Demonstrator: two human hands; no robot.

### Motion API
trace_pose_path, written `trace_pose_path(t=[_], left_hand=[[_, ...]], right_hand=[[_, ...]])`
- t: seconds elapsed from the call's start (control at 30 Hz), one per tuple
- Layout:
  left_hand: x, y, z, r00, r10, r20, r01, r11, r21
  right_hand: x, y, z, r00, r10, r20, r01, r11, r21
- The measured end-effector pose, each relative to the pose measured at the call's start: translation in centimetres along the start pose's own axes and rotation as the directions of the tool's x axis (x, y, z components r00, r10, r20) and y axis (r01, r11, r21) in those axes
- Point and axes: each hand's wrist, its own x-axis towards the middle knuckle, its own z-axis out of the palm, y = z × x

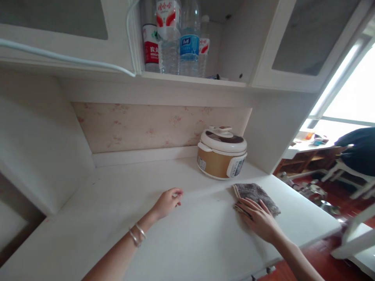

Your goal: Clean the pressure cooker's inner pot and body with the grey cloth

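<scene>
My right hand [258, 218] lies flat with fingers stretched out on the near end of a folded grey-brown cloth [258, 195], pressing it onto the white counter [190, 242]. My left hand [169, 202] rests on the counter further left, fingers curled loosely under, holding nothing that I can see; two thin bangles circle its wrist. A gold and white rice cooker [222, 157] stands just behind the cloth, near the back wall.
An open cabinet above holds several plastic water bottles [175, 37]. A white cable [64, 58] runs along the cabinet front. The counter's right edge drops to a red floor with metal pots [313, 193], a white chair and a table by the window.
</scene>
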Motion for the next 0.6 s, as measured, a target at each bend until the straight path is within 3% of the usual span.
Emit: trace_pose_path(t=[0.1,0.2,0.27,0.33,0.4,0.5,0.6], left_hand=[[-4.3,-0.9,-1.8,0.989,-0.140,-0.041,0.135,0.985,-0.103],[-7.0,-1.0,-2.8,0.971,-0.233,-0.050,0.221,0.959,-0.180],[-7.9,-0.9,-2.9,0.961,-0.274,-0.024,0.264,0.943,-0.201],[-8.4,-0.9,-2.7,0.955,-0.296,-0.010,0.288,0.936,-0.205],[-8.6,-1.1,-2.5,0.956,-0.292,-0.015,0.283,0.936,-0.211],[-8.7,-1.8,-2.5,0.969,-0.242,-0.055,0.225,0.948,-0.223],[-8.7,-2.5,-2.7,0.977,-0.205,-0.050,0.191,0.961,-0.200]], right_hand=[[1.9,-2.7,-0.5,0.986,0.014,-0.166,-0.004,0.998,0.061],[4.5,-9.7,-0.5,0.969,0.083,-0.233,-0.003,0.945,0.326],[6.5,-15.6,0.1,0.982,0.153,-0.108,-0.063,0.813,0.579],[8.3,-21.4,1.2,0.989,0.132,0.069,-0.135,0.595,0.793],[9.8,-26.4,2.4,0.982,0.089,0.167,-0.189,0.418,0.889],[10.6,-31.1,3.7,0.981,0.092,0.171,-0.192,0.334,0.923],[10.2,-32.1,3.9,0.985,0.090,0.144,-0.167,0.343,0.924]])
